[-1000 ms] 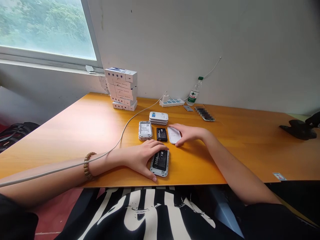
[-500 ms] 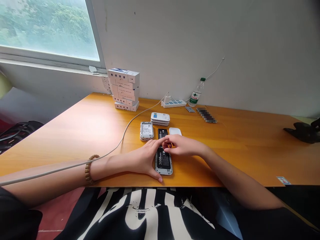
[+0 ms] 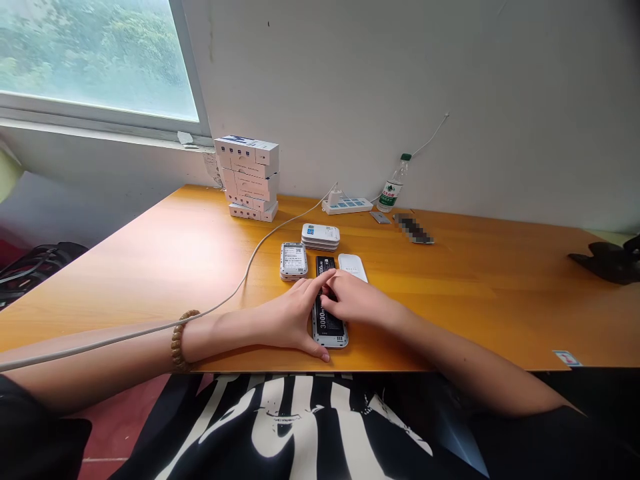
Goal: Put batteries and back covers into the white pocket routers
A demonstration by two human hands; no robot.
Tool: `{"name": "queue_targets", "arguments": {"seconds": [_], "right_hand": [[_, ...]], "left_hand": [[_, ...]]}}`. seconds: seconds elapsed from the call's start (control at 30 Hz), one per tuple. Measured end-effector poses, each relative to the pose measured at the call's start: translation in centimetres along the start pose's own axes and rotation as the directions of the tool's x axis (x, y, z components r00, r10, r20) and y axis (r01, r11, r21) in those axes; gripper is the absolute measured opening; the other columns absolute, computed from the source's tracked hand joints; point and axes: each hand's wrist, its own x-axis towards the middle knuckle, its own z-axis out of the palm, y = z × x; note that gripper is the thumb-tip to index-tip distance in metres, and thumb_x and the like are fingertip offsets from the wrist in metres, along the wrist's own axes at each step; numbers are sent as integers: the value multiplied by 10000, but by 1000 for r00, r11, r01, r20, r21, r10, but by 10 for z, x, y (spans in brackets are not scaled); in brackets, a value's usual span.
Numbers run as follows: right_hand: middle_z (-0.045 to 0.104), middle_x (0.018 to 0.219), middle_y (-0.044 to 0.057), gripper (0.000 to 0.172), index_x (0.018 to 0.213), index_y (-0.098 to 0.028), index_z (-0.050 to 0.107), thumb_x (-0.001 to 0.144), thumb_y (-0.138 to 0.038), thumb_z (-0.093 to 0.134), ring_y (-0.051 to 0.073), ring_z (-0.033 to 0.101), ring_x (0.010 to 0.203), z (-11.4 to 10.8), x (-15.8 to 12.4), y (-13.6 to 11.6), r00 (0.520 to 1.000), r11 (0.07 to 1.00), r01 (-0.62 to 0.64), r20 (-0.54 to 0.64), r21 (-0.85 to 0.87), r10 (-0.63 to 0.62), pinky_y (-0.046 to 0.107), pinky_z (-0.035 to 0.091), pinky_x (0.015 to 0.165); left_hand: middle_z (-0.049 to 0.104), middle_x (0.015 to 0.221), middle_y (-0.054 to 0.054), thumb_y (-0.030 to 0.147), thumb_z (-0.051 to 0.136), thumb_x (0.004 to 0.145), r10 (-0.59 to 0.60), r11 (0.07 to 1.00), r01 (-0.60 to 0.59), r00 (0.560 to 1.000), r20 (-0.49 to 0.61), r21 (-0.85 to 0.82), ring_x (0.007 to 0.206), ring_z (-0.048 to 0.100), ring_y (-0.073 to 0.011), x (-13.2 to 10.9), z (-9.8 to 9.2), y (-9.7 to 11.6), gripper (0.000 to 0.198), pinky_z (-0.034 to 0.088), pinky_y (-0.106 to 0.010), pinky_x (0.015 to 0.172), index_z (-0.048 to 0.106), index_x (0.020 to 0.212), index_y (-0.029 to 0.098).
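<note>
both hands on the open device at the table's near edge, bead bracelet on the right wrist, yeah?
No: the head view shows the bead bracelet on the left wrist. Both the left hand and right hand are on the open device at the near edge of the table.

This is a plain workroom given over to small electronics rather than a home: a long orange wooden desk [image 3: 150,267] stands against a bare white wall [image 3: 450,80] beside a metal-framed window [image 3: 100,60]. On the desk sit a stack of identical white product boxes [image 3: 247,177], a white power strip [image 3: 347,205] with a white cable [image 3: 240,283] trailing off, a pile of white pocket-sized devices [image 3: 320,236], an open-backed white device [image 3: 334,340] showing its battery, a loose black battery [image 3: 325,265], and a clear plastic water bottle [image 3: 393,190].
</note>
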Motion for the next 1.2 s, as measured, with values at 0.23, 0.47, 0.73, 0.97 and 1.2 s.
{"name": "queue_targets", "arguments": {"seconds": [0.23, 0.47, 0.73, 0.97, 1.2], "right_hand": [[528, 645, -14, 355, 635, -234, 403, 894, -323, 628, 155, 497, 600, 3, 7, 5, 999, 991, -50, 15, 125, 48, 304, 377, 568], [397, 632, -54, 368, 649, -226, 384, 879, -357, 641, 126, 397, 615, -12, 7, 11, 999, 928, 5, 40, 372, -21, 275, 359, 571], [613, 931, 14, 401, 969, -224, 563, 789, -444, 846, 184, 624, 867, -27, 10, 34, 973, 625, 205, -91, 753, -211, 327, 554, 794], [681, 1137, 83, 441, 1113, -275, 522, 870, -622, 642, 263, 665, 1105, -13, 35, 56, 782, 704, 245, -565, 667, 263, 388, 566, 932], [725, 1025, 97, 377, 1020, -222, 623, 822, -539, 675, 272, 691, 1022, 3, 54, 78, 866, 774, 147, -459, 616, 201, 429, 559, 952]], "left_hand": [[346, 1671, -233, 505, 1000, 575, 13, 1000, -13, 1000, 6, -10, 1489, 424, -480, -1, 0, 1, 1524, 411, -666, 1194, -2, 1699, 279], [336, 1684, -210, 524, 1008, 560, 27, 997, -28, 1000, -9, -71, 1534, 359, -489, 1, -1, -3, 1542, 384, -682, 1218, -3, 1702, 296], [418, 1602, -203, 477, 947, 666, -43, 991, 24, 988, -146, -131, 1465, 466, -450, 5, -17, 0, 1384, 434, -669, 1174, 16, 1681, 343], [537, 1445, -190, 438, 921, 705, -13, 1000, 3, 944, -329, -31, 1369, 541, -383, 17, -59, -25, 1251, 410, -624, 1188, 110, 1646, 291], [526, 1479, -197, 479, 908, 714, -33, 999, 27, 970, -239, -29, 1374, 531, -370, 23, -93, -66, 1164, 345, -604, 1232, 207, 1613, 243]]}}
